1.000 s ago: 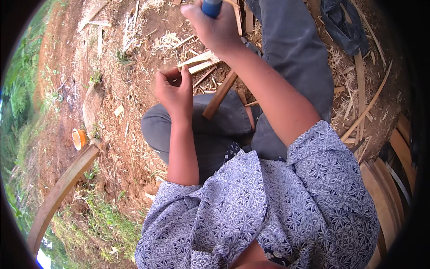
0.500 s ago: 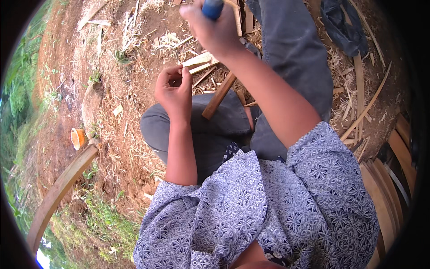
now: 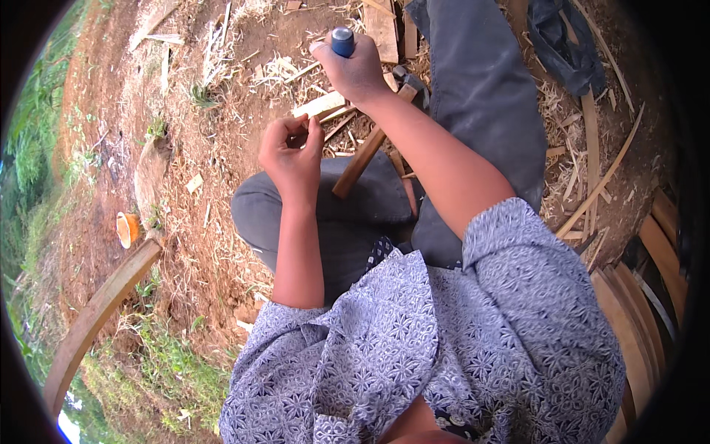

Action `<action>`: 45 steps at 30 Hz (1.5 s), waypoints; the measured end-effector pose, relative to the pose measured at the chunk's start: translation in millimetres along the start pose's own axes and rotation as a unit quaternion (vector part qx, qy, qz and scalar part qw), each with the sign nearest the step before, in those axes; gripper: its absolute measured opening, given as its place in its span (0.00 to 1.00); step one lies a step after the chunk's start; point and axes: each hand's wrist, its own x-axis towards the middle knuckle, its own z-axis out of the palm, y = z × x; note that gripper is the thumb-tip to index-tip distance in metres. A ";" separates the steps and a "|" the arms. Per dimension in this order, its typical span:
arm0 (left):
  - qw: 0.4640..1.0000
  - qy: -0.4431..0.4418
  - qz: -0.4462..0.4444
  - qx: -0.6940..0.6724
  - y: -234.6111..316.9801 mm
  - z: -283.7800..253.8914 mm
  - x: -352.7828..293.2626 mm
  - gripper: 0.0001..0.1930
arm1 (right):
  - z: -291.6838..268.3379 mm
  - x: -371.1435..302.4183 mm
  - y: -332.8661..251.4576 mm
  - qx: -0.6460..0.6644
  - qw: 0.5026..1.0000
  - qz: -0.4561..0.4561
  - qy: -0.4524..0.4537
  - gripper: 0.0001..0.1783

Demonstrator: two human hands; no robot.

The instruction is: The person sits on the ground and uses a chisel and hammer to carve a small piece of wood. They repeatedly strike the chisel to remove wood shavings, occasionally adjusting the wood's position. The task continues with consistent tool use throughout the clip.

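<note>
My right hand [image 3: 358,68] is closed round a blue tool handle [image 3: 342,46] with a silver metal cap; the tool's working end is hidden beneath the fist. Below and to the left, my left hand [image 3: 291,148] is curled with thumb and fingertips pinched at the near end of a pale piece of wood [image 3: 322,105]. That piece reaches from the fingertips toward the underside of my right hand. Between my forearms a reddish-brown wooden handle [image 3: 362,158] lies slanted across my bent leg, with a dark metal lump [image 3: 414,83] by its far end.
Wood shavings [image 3: 279,69] and offcuts litter the brown soil. A flat board [image 3: 381,33] lies beyond my right hand. To the right are a dark plastic bag [image 3: 568,48], long strips and stacked planks [image 3: 629,318]. At left stand a curved beam [image 3: 103,322] and an orange container [image 3: 128,229].
My right hand has come down toward me with the blue handle, whose silver cap now shows. The left hand has shifted slightly, still pinched at the pale wood.
</note>
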 end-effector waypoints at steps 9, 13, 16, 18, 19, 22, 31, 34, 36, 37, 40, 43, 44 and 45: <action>1.000 -0.005 -0.024 -0.004 -1.9 -1.8 -2.5 0.06 | 0.6 0.9 -20.7 0.076 0.996 -0.018 -0.044 0.17; 1.000 -0.007 -0.009 0.003 -0.1 -4.1 -0.1 0.06 | -5.6 5.7 -6.0 0.107 0.991 0.072 -0.026 0.18; 1.000 -0.009 -0.028 -0.010 -1.5 -4.5 -4.1 0.06 | 0.6 5.4 -33.5 0.101 0.993 0.012 -0.063 0.18; 1.000 -0.007 -0.025 -0.017 -1.6 -3.7 -4.6 0.06 | 2.3 7.9 -53.2 0.110 0.990 -0.011 -0.082 0.18; 1.000 -0.006 -0.022 -0.021 -2.1 -3.6 -5.0 0.06 | 2.3 8.9 -60.5 0.118 0.989 -0.013 -0.085 0.17; 0.999 -0.023 -0.023 -0.026 5.3 0.9 0.6 0.06 | 2.3 -4.8 -3.3 -0.044 0.995 -0.069 -0.052 0.17; 0.999 -0.009 -0.014 -0.030 -4.8 -2.5 -3.9 0.06 | 6.1 9.0 -73.1 0.129 0.987 -0.055 -0.083 0.16; 0.999 -0.030 0.002 0.024 11.0 -0.5 3.1 0.06 | 0.7 -11.0 0.8 -0.040 0.994 -0.070 -0.069 0.16; 0.999 -0.030 0.001 0.010 7.2 -2.5 3.2 0.06 | 4.5 -8.0 0.2 0.004 0.998 0.017 -0.068 0.17; 1.000 -0.031 0.001 0.004 6.3 -3.1 3.9 0.06 | 1.2 -3.7 -0.2 0.008 0.997 0.031 -0.065 0.17; 0.997 -0.054 0.041 -0.022 6.9 -8.5 1.8 0.06 | -2.7 5.7 -19.3 0.068 0.996 0.011 -0.064 0.17; 0.995 -0.083 0.053 -0.018 6.1 -12.6 1.4 0.07 | -3.5 18.0 -62.0 0.155 0.982 -0.043 -0.098 0.15; 0.994 -0.094 0.061 -0.004 8.7 -12.7 3.6 0.07 | -3.0 12.7 -50.6 0.100 0.991 -0.032 -0.088 0.15; 0.992 -0.104 0.070 0.009 11.3 -11.8 6.1 0.07 | -0.5 1.7 -26.6 0.044 0.996 -0.022 -0.077 0.15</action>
